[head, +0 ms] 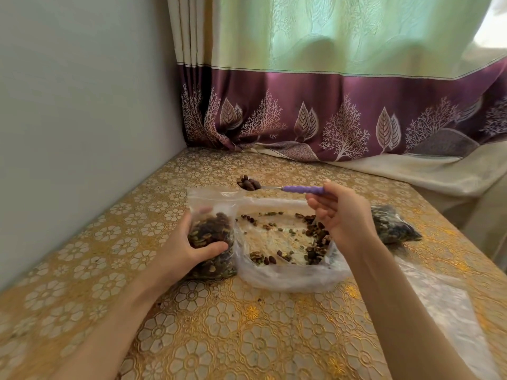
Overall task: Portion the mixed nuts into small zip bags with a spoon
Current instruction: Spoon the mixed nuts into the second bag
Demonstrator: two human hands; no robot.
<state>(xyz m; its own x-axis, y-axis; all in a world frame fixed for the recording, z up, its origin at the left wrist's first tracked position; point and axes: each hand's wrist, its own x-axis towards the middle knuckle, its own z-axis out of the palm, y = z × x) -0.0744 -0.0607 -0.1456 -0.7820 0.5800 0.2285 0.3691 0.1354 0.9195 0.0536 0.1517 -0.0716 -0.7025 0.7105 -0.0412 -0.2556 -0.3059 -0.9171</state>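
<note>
The right hand pinches the purple handle of the spoon near its end, bowl heaped with nuts and held just beyond the open mouth of the small zip bag; the left hand grasps that bag around its middle, thumb across the front, keeping it upright on the patterned tablecloth; the bag already looks well filled. The remaining mixed nuts lie scattered in the large clear bag between the hands, mostly along its right side; a second filled bag rests behind the right wrist. Risks, as judged: the load sits piled above the rim of the bowl, so any tilt or jolt on the way to the mouth would likely shed nuts onto the cloth; the bag's top edge is limp and partly folded, so it may close under the spoon and deflect the pour; the left grip squeezes the contents, which could narrow the opening or push nuts upward; with so little room left, overfilling may keep the zip from sealing.
</note>
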